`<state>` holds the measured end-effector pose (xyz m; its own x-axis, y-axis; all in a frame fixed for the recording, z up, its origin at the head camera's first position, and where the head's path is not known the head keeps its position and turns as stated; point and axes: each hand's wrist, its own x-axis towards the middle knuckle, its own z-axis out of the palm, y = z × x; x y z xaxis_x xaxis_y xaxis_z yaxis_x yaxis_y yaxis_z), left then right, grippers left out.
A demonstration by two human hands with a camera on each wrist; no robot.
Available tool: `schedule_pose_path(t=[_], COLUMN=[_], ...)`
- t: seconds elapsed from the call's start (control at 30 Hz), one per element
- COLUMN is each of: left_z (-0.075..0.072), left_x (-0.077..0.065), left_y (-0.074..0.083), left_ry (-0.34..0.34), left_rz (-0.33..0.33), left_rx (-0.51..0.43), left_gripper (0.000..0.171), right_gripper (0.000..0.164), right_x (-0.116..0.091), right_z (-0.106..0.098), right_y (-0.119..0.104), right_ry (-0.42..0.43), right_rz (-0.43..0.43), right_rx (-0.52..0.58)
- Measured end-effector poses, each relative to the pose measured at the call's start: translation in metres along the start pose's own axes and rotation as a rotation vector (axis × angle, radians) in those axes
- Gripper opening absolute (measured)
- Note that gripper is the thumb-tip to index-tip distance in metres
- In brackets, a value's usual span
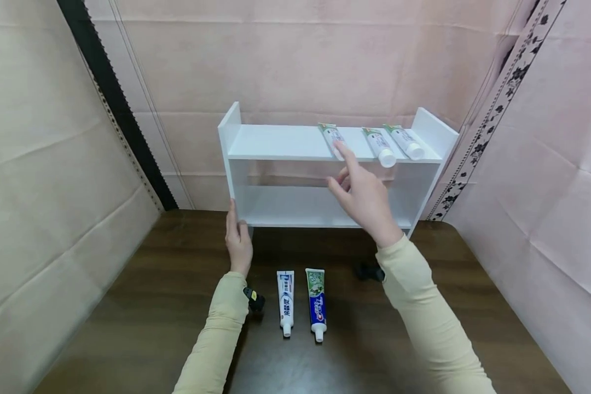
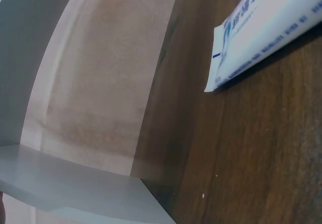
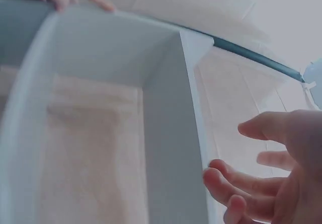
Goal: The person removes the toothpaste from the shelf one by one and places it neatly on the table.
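Note:
A white two-tier shelf (image 1: 295,207) stands on the brown table. My left hand (image 1: 238,246) rests against its left side panel (image 2: 75,183), the visible fingers lying straight. My right hand (image 1: 364,197) is raised before the upper tier, index finger outstretched at the leftmost toothpaste tube (image 1: 331,134); whether it touches is unclear. In the right wrist view this hand's fingers (image 3: 251,183) are loosely bent around nothing. Two more toothpaste tubes, one in the middle (image 1: 379,146) and one at the right (image 1: 405,142), lie on the upper tier, caps forward.
A white-and-blue toothpaste tube (image 1: 285,301) and a green-and-blue toothpaste tube (image 1: 317,303) lie side by side on the table (image 1: 143,328), between my forearms. Pale cloth walls (image 1: 325,65) enclose the back and both sides.

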<state>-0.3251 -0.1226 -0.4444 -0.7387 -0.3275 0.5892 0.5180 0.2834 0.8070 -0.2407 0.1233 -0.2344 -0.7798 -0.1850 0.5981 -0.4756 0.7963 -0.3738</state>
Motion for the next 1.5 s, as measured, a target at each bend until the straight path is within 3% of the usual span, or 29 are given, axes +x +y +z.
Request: schedule_pose_path(t=[0.2, 0.33, 0.6, 0.73, 0.87, 0.93, 1.1, 1.5], left_z=[-0.003, -0.002, 0.0, 0.002, -0.001, -0.002, 0.002, 0.0], left_x=[0.0, -0.001, 0.001, 0.003, -0.003, -0.004, 0.0, -0.001], left_y=[-0.003, -0.002, 0.0, 0.003, 0.026, 0.026, 0.002, 0.002], left_ry=[0.021, 0.019, 0.021, 0.024, 0.029, 0.038, 0.06, 0.049], left_rz=[0.015, 0.013, 0.027, 0.005, -0.017, -0.017, -0.005, -0.009], left_rx=[-0.004, 0.013, -0.003, -0.019, -0.029, -0.027, -0.028, -0.026], left_gripper=[0.055, 0.056, 0.055, 0.055, 0.055, 0.055, 0.055, 0.056], right_gripper=[0.066, 0.056, 0.042, 0.032, 0.027, 0.025, 0.024, 0.024], right_x=[0.032, 0.039, 0.034, 0.034, 0.024, 0.016, -0.003, -0.041], right_z=[-0.007, -0.002, 0.013, 0.015, 0.018, 0.018, 0.016, 0.016], right_y=[0.007, 0.013, 0.013, 0.013, 0.013, 0.013, 0.01, 0.006], right_ry=[-0.021, -0.024, 0.14, 0.217, 0.256, 0.268, 0.284, 0.293], right_rz=[0.092, 0.125, 0.195, 0.177, 0.123, 0.103, 0.068, 0.011], right_rx=[-0.098, -0.14, -0.08, -0.058, -0.03, -0.018, -0.025, -0.094])
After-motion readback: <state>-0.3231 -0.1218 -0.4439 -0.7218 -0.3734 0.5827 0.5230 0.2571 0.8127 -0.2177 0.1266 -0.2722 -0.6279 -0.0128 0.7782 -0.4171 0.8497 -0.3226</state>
